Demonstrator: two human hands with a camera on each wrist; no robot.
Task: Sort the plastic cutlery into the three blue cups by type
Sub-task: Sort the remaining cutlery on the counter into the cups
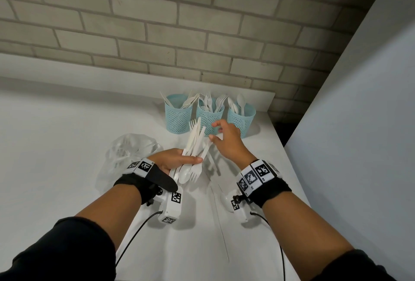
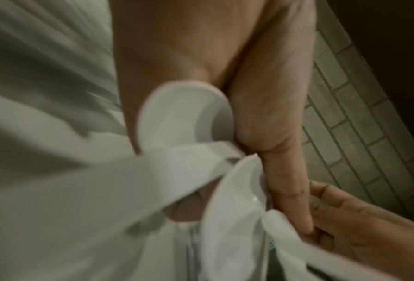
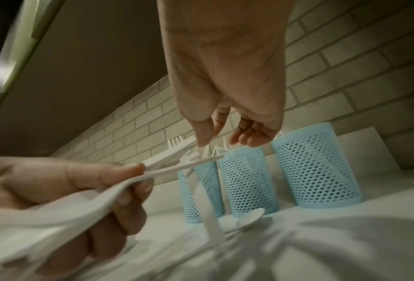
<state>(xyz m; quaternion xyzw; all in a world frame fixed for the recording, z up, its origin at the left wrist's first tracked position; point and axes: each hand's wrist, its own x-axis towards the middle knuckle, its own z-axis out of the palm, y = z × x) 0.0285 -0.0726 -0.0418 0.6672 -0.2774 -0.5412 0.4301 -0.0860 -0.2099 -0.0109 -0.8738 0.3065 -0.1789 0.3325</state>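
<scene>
The left hand (image 1: 173, 161) is gripping a mixed cutlery bundle (image 1: 194, 146) above the counter (image 1: 67, 123); the right hand (image 1: 226, 139), its fingers pinching one handle, should be drawing it straight out toward the cups (image 1: 210, 114).

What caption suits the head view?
Left hand grips mixed cutlery; right hand picks one piece before three blue cups.

Three pale blue cups (image 1: 210, 113) with honeycomb mesh walls, white plastic cutlery (image 1: 195, 143) before them, white desk (image 1: 56, 146), clear plastic bag (image 1: 128, 152) left of the cups, grey-beige brick wall (image 1: 157, 22) behind, black-and-white checker-marked wristbands (image 1: 258, 174)
</scene>
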